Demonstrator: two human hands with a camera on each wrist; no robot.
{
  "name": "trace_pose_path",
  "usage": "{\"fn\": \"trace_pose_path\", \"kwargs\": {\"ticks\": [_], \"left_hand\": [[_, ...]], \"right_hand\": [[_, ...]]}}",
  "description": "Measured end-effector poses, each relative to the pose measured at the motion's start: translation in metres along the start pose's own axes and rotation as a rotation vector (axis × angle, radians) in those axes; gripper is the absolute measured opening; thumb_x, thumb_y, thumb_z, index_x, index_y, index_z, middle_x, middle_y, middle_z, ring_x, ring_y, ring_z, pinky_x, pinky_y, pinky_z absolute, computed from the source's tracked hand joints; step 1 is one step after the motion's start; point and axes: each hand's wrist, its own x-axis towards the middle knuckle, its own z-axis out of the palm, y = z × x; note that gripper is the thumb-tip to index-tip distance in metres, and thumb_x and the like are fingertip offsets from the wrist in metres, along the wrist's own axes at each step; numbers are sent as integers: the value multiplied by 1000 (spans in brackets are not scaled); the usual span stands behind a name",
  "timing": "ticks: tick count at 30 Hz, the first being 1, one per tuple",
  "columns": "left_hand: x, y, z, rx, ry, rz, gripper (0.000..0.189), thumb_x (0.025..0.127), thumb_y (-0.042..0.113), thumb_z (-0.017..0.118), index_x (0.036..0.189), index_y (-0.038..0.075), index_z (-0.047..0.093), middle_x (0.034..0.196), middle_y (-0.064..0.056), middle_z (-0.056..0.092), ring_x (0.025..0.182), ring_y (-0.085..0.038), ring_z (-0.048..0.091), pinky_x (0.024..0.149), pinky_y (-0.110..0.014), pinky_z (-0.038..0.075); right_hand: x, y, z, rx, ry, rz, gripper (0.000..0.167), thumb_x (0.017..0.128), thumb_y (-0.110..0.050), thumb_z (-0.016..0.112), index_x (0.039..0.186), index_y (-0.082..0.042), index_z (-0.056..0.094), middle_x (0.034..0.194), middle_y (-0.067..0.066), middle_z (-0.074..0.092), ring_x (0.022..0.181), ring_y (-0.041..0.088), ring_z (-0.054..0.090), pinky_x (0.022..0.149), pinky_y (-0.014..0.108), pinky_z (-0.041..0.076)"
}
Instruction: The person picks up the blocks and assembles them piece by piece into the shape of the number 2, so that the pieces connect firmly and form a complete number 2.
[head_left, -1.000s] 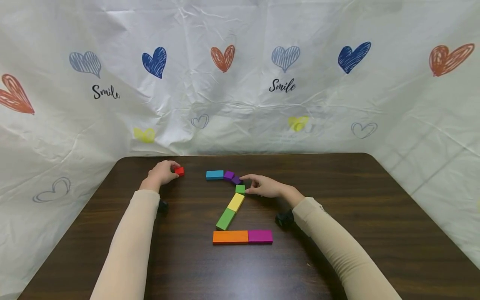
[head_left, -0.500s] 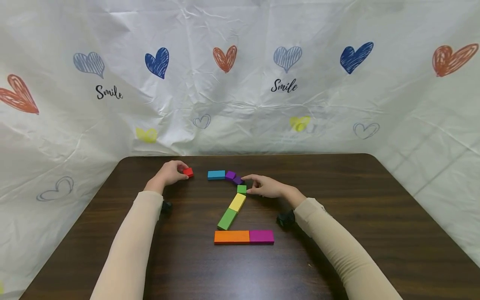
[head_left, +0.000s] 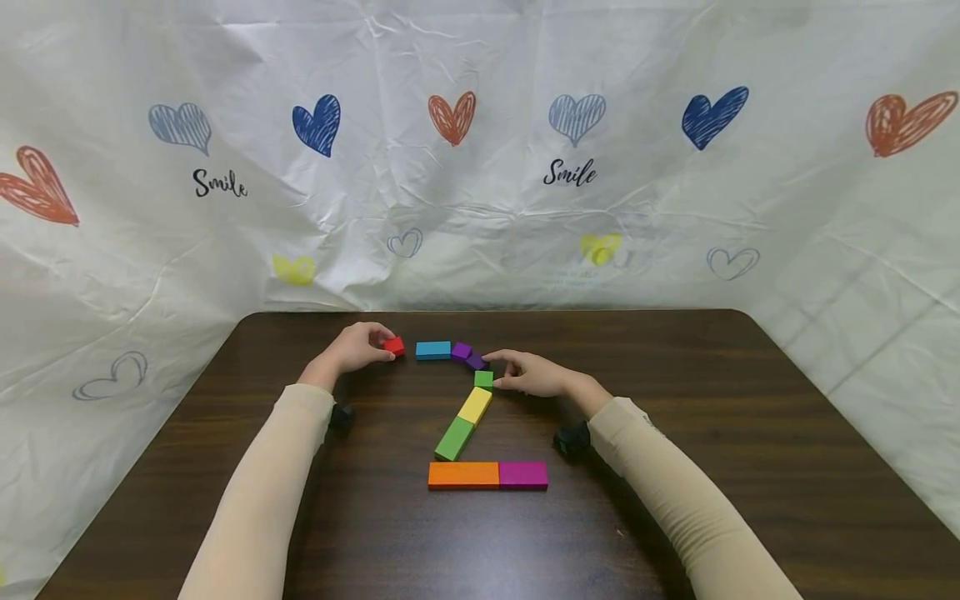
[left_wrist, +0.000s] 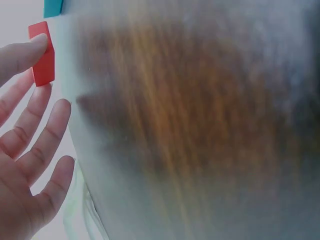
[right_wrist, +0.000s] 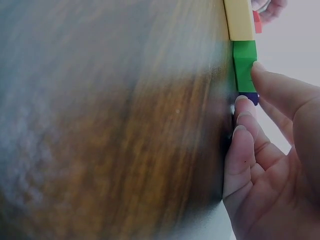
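My left hand (head_left: 352,348) pinches a small red block (head_left: 395,347) between thumb and fingers, just left of a blue block (head_left: 433,351). In the left wrist view the thumb lies over the red block's face (left_wrist: 44,65). Two purple blocks (head_left: 461,352) slant down from the blue one toward a small green block (head_left: 483,380). My right hand (head_left: 532,373) rests beside this bend, its index fingertip at the lower purple block and its thumb tip at the small green block. In the right wrist view the thumb meets the green block (right_wrist: 245,65).
A yellow block (head_left: 475,406) and a longer green block (head_left: 454,438) carry the row diagonally down-left. Below lie an orange block (head_left: 463,475) and a magenta block (head_left: 523,475), end to end. All are on a dark wooden table (head_left: 675,417), before a white heart-printed cloth (head_left: 495,208).
My left hand has moved right with the red block, closing much of the distance to the blue block. My right hand keeps its place beside the purple and green blocks.
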Motion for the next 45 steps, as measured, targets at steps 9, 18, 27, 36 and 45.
{"fn": "trace_pose_path", "kwargs": {"ticks": [9,18,27,36,45], "left_hand": [[0,6,5,12,-14,12,36,92,13,76,123,-2,67,114,-18,65,104,-33,58,92,-48,49],[-1,13,8,15,-15,-21,35,93,13,75,125,-2,67,115,-18,64,105,-32,57,93,-47,49],[1,13,12,28,-13,-40,35,94,12,74,125,-1,66,119,-19,63,108,-33,56,98,-49,47],[1,14,12,46,-10,-36,34,93,12,74,124,-2,67,117,-20,64,109,-34,57,99,-49,46],[6,14,14,57,-18,-29,35,92,11,76,122,-3,67,117,-20,65,110,-35,58,99,-49,47]], "right_hand": [[-1,-1,0,-3,1,-6,52,106,-18,59,155,-10,43,91,6,57,73,17,47,69,34,41],[-1,-2,-1,-11,4,9,53,106,-19,60,156,-12,43,91,5,58,73,17,48,70,34,41],[-1,-2,-1,-6,-4,7,53,106,-18,60,156,-12,42,91,5,58,73,17,48,70,34,41],[0,-1,-1,-1,-5,3,53,106,-18,60,156,-12,43,91,5,57,73,17,48,70,34,41],[0,0,0,-6,-6,8,54,106,-18,60,156,-12,42,92,5,58,74,17,48,70,34,41]]}}
